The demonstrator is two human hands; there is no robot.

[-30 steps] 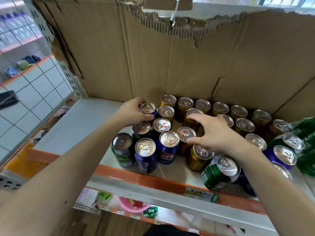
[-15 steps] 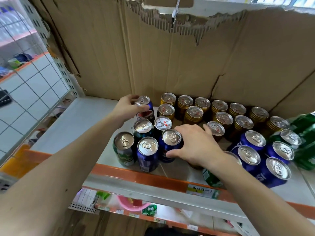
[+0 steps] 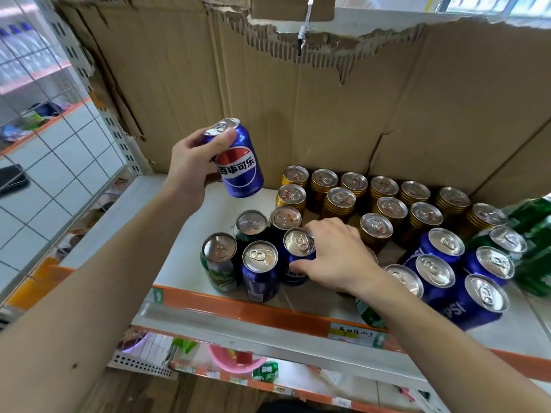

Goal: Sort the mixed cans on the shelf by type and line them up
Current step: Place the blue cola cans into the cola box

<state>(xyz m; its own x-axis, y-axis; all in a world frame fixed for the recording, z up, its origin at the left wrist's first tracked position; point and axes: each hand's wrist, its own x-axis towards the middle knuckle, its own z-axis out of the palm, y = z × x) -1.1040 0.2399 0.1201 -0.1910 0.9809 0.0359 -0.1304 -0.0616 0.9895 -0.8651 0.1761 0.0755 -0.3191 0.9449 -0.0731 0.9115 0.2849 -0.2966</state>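
My left hand (image 3: 190, 165) holds a blue Pepsi can (image 3: 238, 162) lifted above the white shelf (image 3: 190, 242), tilted slightly. My right hand (image 3: 337, 257) grips another blue can (image 3: 298, 251) that stands in a small front cluster with a green can (image 3: 219, 260), a blue can (image 3: 260, 269) and a dark green can (image 3: 251, 225). Gold cans (image 3: 340, 201) stand in rows at the back. Several blue Pepsi cans (image 3: 438, 269) stand grouped at the right front. A green can (image 3: 368, 314) is half hidden under my right forearm.
A torn cardboard sheet (image 3: 298, 99) backs the shelf. Green packaged cans (image 3: 533, 234) lie at the far right. The shelf's orange front rail (image 3: 238, 305) carries a price label. The left part of the shelf is bare. A wire grid panel (image 3: 59, 144) stands at left.
My left hand has lifted the Pepsi can off the shelf and up to the left. My right hand stays closed on the blue can in the front cluster.
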